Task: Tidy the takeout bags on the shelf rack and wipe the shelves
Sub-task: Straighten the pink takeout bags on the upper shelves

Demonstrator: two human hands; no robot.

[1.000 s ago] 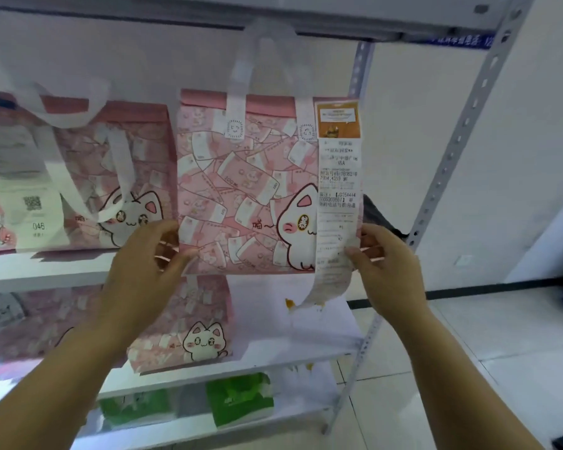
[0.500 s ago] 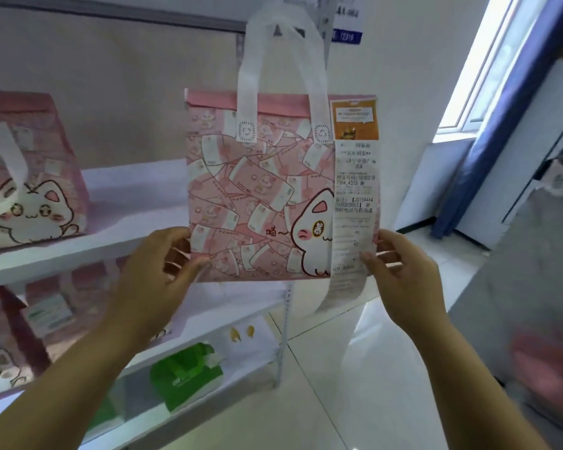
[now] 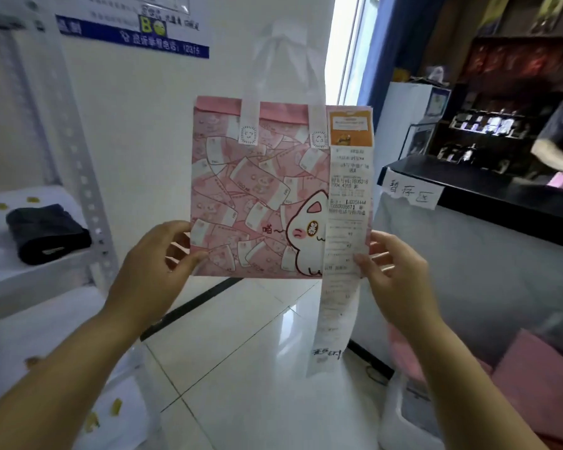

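I hold a pink takeout bag (image 3: 257, 196) with a cat print and white handles upright in front of me, over the floor and to the right of the shelf rack. My left hand (image 3: 153, 267) grips its lower left edge. My right hand (image 3: 394, 274) grips its lower right edge together with the long white receipt (image 3: 342, 254) that hangs down from an orange sticker at the bag's top. The white shelf rack (image 3: 78, 177) stands at the left edge of the view.
A dark folded cloth (image 3: 46, 232) lies on the rack's shelf at left. A counter with a black top (image 3: 468, 190) and a paper label stands at right, with pink bags (image 3: 533, 384) low beside it. White tiled floor (image 3: 241, 368) lies below the bag.
The bag has come off the shelf and swung right with both hands on it. The view has turned from the rack toward the wall, window and counter.
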